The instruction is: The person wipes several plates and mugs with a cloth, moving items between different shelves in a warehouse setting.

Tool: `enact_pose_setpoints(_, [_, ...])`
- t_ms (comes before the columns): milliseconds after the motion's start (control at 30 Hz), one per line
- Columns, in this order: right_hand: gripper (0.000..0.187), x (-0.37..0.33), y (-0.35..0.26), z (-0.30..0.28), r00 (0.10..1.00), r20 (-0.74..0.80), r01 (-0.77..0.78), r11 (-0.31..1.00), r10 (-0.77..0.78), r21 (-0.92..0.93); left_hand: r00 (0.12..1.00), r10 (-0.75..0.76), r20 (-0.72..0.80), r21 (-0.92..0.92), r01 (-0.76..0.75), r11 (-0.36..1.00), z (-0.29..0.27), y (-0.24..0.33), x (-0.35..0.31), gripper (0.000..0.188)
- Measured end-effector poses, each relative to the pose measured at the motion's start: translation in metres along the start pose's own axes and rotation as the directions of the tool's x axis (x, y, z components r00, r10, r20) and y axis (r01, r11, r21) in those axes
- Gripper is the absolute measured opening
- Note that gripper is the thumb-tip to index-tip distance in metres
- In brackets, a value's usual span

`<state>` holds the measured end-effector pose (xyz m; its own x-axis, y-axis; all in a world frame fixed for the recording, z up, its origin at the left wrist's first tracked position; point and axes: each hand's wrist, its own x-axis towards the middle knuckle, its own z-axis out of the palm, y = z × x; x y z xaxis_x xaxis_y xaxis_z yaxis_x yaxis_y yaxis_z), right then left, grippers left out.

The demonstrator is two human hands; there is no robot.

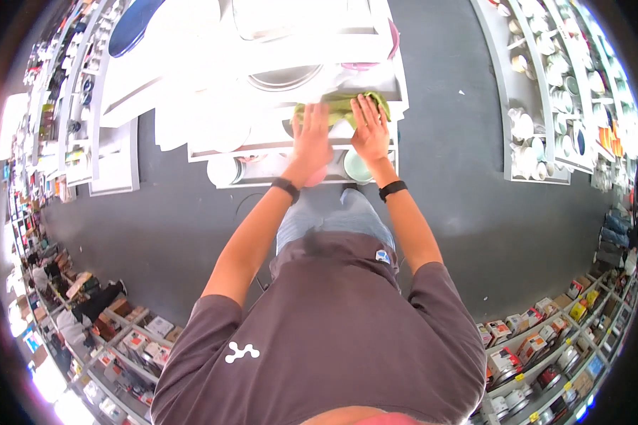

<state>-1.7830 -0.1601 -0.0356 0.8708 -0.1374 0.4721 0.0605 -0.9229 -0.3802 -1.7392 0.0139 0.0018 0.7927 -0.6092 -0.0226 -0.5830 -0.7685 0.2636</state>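
A crumpled green cloth (342, 108) lies on a white shelf (269, 139) in front of me. My right hand (371, 133) rests flat on the right part of the cloth, fingers stretched out. At the cloth's left end is my left hand (312, 144), slightly blurred, its fingers also extended over the cloth. Just beyond the cloth, a tier holds a large round pale dish (285, 78). Below my hands, a pale green bowl (356, 166) and a white bowl (224, 170) stand on the lowest tier. A pink item (315, 177) is partly hidden behind my left wrist.
Higher up stand a dark blue dish (133, 27) and a purplish piece (393, 39) at the shelf's right edge. Dark grey floor (446, 106) runs along the aisle. Shelves of crockery (539, 92) line the right; boxed goods (503, 358) fill racks behind me.
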Motion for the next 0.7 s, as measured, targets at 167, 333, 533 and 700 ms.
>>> enact_pose_setpoints(167, [0.058,0.013,0.021,-0.019,0.993,0.108,-0.037,0.999,0.040,-0.029,0.998,0.063,-0.029,-0.026,-0.064,0.998,0.006,0.042,0.025,0.088])
enact_pose_setpoints(333, [0.045,0.044,0.032,-0.005,0.976,0.188,-0.105,0.994,0.108,-0.026,0.997,0.067,-0.040,0.111,-0.062,0.992,0.012,0.050,0.047,0.086])
enact_pose_setpoints(533, [0.049,0.041,0.013,-0.022,0.935,0.317,-0.172,0.985,0.157,0.019,0.994,0.107,0.002,0.027,-0.107,0.994,0.016,0.023,0.070,0.073])
enact_pose_setpoints(700, [0.057,0.062,0.015,-0.017,0.836,0.498,-0.171,0.972,0.231,-0.164,0.985,0.174,0.002,-0.067,-0.174,0.982,0.007,0.027,0.077,0.069])
